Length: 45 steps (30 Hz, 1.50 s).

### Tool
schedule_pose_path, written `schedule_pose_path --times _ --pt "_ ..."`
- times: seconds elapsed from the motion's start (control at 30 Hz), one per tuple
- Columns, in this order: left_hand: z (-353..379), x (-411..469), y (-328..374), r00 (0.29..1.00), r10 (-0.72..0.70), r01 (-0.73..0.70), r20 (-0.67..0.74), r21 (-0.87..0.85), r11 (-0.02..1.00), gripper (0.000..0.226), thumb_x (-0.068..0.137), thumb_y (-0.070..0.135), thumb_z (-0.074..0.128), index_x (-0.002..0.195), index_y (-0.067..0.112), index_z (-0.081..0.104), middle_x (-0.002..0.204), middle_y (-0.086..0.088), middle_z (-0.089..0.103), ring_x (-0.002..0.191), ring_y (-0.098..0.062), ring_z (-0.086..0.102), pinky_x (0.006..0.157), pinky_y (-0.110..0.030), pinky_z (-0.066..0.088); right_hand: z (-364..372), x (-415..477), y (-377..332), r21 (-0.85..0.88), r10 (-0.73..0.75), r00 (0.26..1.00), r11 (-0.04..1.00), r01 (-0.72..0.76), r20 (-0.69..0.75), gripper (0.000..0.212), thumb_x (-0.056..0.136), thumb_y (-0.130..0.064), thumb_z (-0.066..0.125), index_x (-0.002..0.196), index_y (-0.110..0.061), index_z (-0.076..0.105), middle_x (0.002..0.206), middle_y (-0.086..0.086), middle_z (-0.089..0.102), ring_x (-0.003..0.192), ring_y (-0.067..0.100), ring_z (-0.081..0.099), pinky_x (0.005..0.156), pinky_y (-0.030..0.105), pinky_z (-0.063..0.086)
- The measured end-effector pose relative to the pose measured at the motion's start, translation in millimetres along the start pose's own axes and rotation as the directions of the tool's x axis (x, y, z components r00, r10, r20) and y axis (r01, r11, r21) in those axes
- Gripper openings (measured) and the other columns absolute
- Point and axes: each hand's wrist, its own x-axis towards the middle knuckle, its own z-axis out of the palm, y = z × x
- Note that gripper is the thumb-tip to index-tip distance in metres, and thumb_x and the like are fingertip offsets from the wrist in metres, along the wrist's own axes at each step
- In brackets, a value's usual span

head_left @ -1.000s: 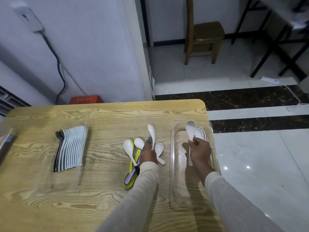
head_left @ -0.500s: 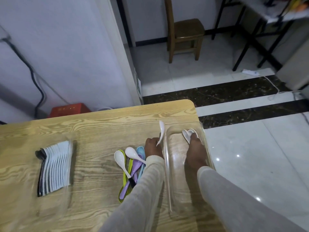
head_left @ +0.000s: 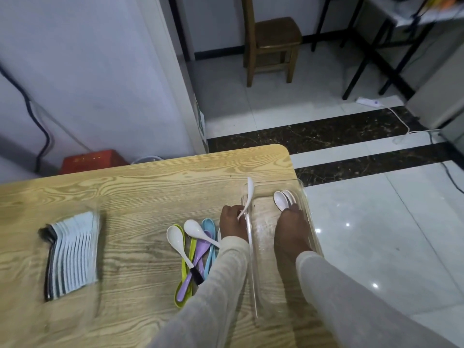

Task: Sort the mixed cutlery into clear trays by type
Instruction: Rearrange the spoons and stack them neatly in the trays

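Note:
My left hand (head_left: 232,223) grips a white soup spoon (head_left: 248,195) by its handle, bowl pointing up, at the left rim of the clear tray (head_left: 307,212). My right hand (head_left: 291,229) lies inside that tray, fingers on the handles of the white spoons (head_left: 282,200) stacked at its far end. A mixed pile of spoons (head_left: 198,249), white, green, purple and blue, lies on the wooden table (head_left: 125,194) left of my left hand. At far left a second clear tray holds a neat row of pale spoons (head_left: 72,252).
The table's right edge runs just beyond the clear tray, with tiled floor below. A wooden chair (head_left: 271,43) stands further back on the floor. A red box (head_left: 93,160) sits behind the table by the wall.
My right hand has lowered its white spoon onto the stack at the tray's far end. My left hand has carried its white spoon rightward from the pile to the tray's rim.

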Motion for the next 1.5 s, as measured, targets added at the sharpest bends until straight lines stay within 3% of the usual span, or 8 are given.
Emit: schedule_pose_path --times 0.13,0.23,0.3,0.53,0.73,0.9,1.13,1.5 --pt "1.7 -14.9 2.1 0.999 0.032 -0.034 -0.028 -0.041 0.999 0.026 0.083 -0.008 0.053 0.104 -0.002 0.067 0.097 -0.008 0.051 0.098 -0.027 0.057 0.073 -0.007 0.028 -6.1 -5.8 -11.2 0.406 0.065 0.997 0.913 -0.044 -0.038 0.023 0.095 -0.022 0.049 0.107 -0.010 0.065 0.112 0.009 0.058 0.094 0.028 0.062 0.078 0.035 0.050" --pt "9.3 -26.0 4.9 0.998 0.035 -0.039 -0.052 -0.078 0.996 0.024 0.079 -0.012 0.055 0.098 -0.004 0.068 0.092 -0.003 0.046 0.094 -0.028 0.059 0.073 -0.006 0.028 -14.9 -23.0 -24.9 0.824 0.130 0.984 0.540 -0.172 0.120 0.024 0.089 -0.039 0.060 0.083 -0.016 0.067 0.076 0.003 0.069 0.072 0.024 0.067 0.069 0.035 0.052" --pt "16.5 -34.5 6.0 0.998 0.043 -0.048 -0.052 -0.091 0.995 0.019 0.080 -0.009 0.058 0.096 -0.005 0.068 0.090 -0.003 0.046 0.094 -0.028 0.058 0.074 -0.005 0.025 -18.2 -35.3 -28.7 0.861 0.103 0.986 0.482 -0.164 0.131 0.021 0.083 -0.034 0.068 0.078 -0.014 0.068 0.063 0.000 0.067 0.060 0.017 0.066 0.063 0.029 0.051" --pt "22.3 -60.3 8.8 0.992 0.111 -0.120 -0.065 -0.154 0.981 0.049 0.077 0.038 0.051 0.104 0.000 0.063 0.099 -0.011 0.057 0.096 -0.032 0.057 0.089 -0.041 0.046 -17.9 -30.7 -14.8 0.822 0.186 0.978 0.541 -0.181 0.093 0.014 0.084 -0.016 0.066 0.075 -0.007 0.071 0.061 0.008 0.065 0.059 0.024 0.061 0.059 0.025 0.042" --pt "-1.0 -32.6 -10.1 0.947 0.316 -0.302 0.048 0.460 0.835 0.043 0.080 0.027 0.056 0.118 0.009 0.062 0.123 -0.017 0.060 0.105 -0.037 0.062 0.088 -0.045 0.049 -5.5 -8.8 15.0 0.631 0.183 0.982 0.757 -0.170 0.045 0.034 0.089 -0.028 0.061 0.061 -0.009 0.056 0.059 0.005 0.057 0.056 0.022 0.055 0.045 0.025 0.031" --pt "-14.5 -15.9 -33.5 0.967 0.146 -0.248 0.208 0.658 0.711 0.055 0.100 0.033 0.030 0.149 0.024 0.007 0.158 0.003 0.001 0.145 -0.017 0.007 0.118 -0.035 0.004 -0.4 -2.3 18.0 0.427 0.030 1.000 0.904 -0.031 0.010 0.017 0.088 -0.015 0.058 0.104 -0.009 0.055 0.089 0.013 0.065 0.084 0.032 0.066 0.069 0.037 0.054" --pt "-18.7 -8.5 -49.7 0.982 0.091 -0.177 0.163 0.660 0.730 0.056 0.099 0.035 0.030 0.149 0.023 0.009 0.158 0.004 0.006 0.145 -0.015 0.008 0.118 -0.032 0.007 0.9 7.0 12.0 0.261 0.002 1.000 0.965 -0.005 0.013 0.042 0.092 -0.001 0.043 0.133 -0.007 0.034 0.103 0.015 0.065 0.094 0.031 0.065 0.078 0.038 0.051" --pt "-25.5 -2.5 -60.4 0.990 0.112 -0.142 0.087 0.588 0.797 0.054 0.098 0.030 0.035 0.148 0.023 0.016 0.156 0.005 0.015 0.143 -0.013 0.016 0.117 -0.030 0.012 3.3 1.3 9.3 0.113 -0.036 0.999 0.993 0.035 0.009 0.023 0.092 0.000 0.042 0.110 -0.008 0.054 0.111 0.008 0.054 0.090 0.028 0.065 0.077 0.036 0.050"
